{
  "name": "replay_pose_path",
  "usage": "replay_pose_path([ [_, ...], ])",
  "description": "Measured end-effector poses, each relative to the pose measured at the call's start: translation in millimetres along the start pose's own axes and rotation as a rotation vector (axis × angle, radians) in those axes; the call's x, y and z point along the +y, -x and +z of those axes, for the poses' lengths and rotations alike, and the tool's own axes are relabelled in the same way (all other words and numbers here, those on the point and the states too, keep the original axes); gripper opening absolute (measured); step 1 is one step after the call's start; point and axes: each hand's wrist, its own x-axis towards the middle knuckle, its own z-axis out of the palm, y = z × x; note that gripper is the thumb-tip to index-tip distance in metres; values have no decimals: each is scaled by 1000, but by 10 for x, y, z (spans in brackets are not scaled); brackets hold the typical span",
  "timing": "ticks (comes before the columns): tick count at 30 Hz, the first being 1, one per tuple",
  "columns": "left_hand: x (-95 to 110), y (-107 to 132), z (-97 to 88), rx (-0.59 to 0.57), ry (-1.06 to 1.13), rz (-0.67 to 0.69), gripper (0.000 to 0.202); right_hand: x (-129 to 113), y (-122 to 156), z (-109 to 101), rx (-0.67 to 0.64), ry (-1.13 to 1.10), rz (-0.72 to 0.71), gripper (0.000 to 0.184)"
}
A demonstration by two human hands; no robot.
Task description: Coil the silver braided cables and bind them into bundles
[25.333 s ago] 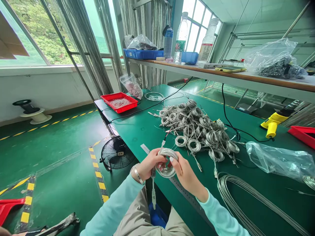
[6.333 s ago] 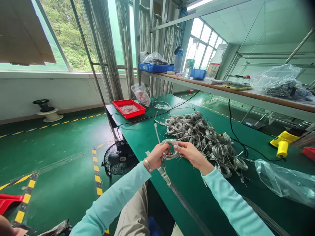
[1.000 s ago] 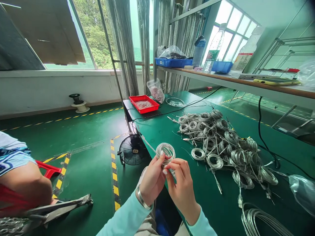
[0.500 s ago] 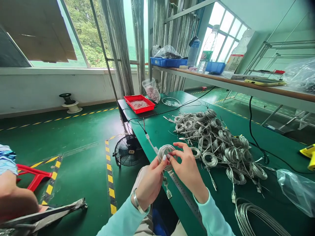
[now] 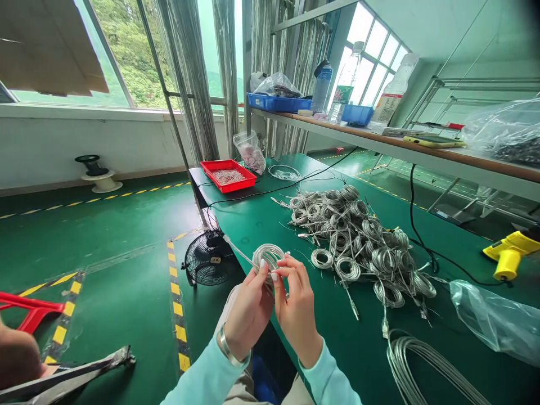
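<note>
A coiled clear-sheathed cable (image 5: 266, 256) is held up over the near edge of the green table. My left hand (image 5: 248, 306) is closed on the coil's lower left, thumb on top. My right hand (image 5: 297, 304) pinches at the coil's lower right, its thumb and fingertips meeting close to my left thumb. Whether a thin tie lies between those fingertips is too small to tell. One straight cable end sticks out of the coil to the upper left. To the right lies a heap of similar coiled cables (image 5: 337, 225), some with USB plugs showing.
A red tray (image 5: 248, 181) of thin strands sits at the table's far left corner. Larger looped cable (image 5: 422, 360), a plastic bag (image 5: 498, 320) and a yellow heat-gun-like tool (image 5: 508, 256) lie right. A black fan (image 5: 213, 259) stands left below. A shelf (image 5: 337, 130) overhangs the back.
My right hand has drawn in from spread fingers to a pinch at the coil. The coil has tilted up, and the ruler and hanging USB plug beneath it no longer show. The view has shifted right.
</note>
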Motion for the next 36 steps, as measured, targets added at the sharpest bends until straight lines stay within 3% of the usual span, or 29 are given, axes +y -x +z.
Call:
replay_pose_path([
  [3,11,18,21,31,4,0,12,36,60,-49,-46,-60,-43,11],
  [7,18,39,37,48,-27,14,15,109,62,-199,-326,-115,-83,42],
  [9,9,40,33,68,-36,19,16,134,50,-239,-372,-120,-94,47],
  [14,-46,27,7,14,4,-23,17,155,55,-172,-186,-92,-73,30],
  [18,-68,42,47,-6,169,-92,9,154,69,-104,12,36,-189,14],
  [24,-40,101,157,38,246,-154,21,137,97,-104,79,110,-320,14],
  [31,-134,38,71,-6,180,-187,22,119,113,-94,82,85,-181,14],
  [36,-150,49,92,-184,-125,-33,15,235,-1,-200,116,93,112,17],
])
